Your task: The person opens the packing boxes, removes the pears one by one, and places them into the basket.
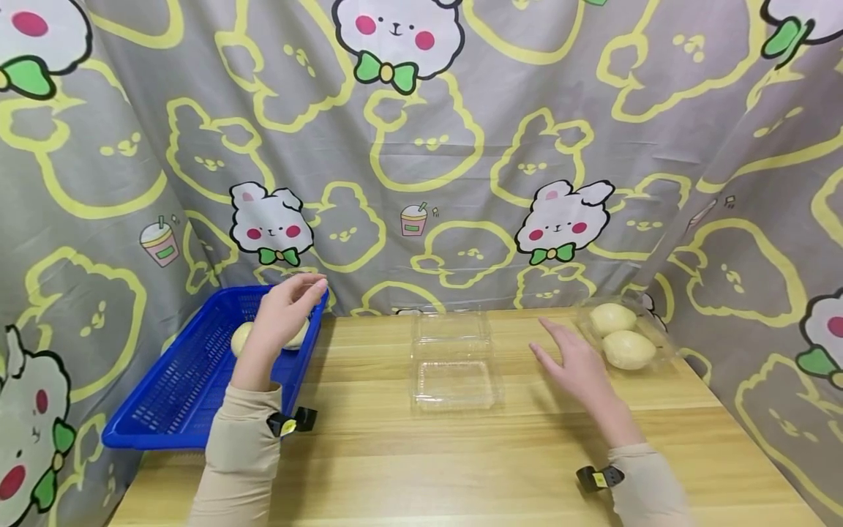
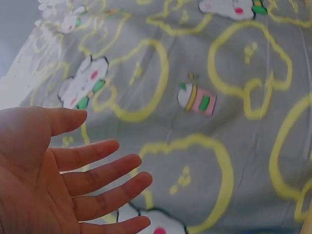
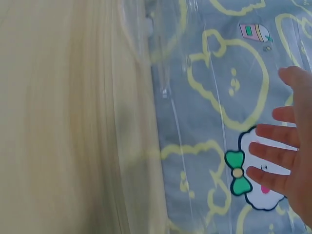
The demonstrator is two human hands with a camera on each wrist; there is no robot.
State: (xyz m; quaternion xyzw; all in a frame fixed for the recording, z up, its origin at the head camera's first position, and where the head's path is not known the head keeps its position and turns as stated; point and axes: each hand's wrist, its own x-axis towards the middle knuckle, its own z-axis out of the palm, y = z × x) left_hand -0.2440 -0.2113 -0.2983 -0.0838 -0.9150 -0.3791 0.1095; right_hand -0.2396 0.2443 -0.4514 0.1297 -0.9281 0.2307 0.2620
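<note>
My left hand [image 1: 279,315] hovers over the right side of a blue plastic basket [image 1: 165,441]. Its fingers look spread and loosely extended in the left wrist view, and the palm [image 2: 29,180] holds nothing. Partly hidden behind that hand, two pale yellow oval things, like potatoes [image 1: 241,339], lie in the basket. My right hand [image 1: 579,366] is above the table with fingers apart, holding nothing. Just right of it, two more pale yellow potato-like ovals [image 1: 628,350] sit in a clear plastic container [image 1: 668,345]. Between the hands stands another clear clamshell box [image 1: 456,384], its lid folded back.
The wooden table [image 1: 395,468] meets a grey patterned curtain [image 1: 454,256] at the back, and curtain also hangs on both sides. A small black camera is strapped to each wrist.
</note>
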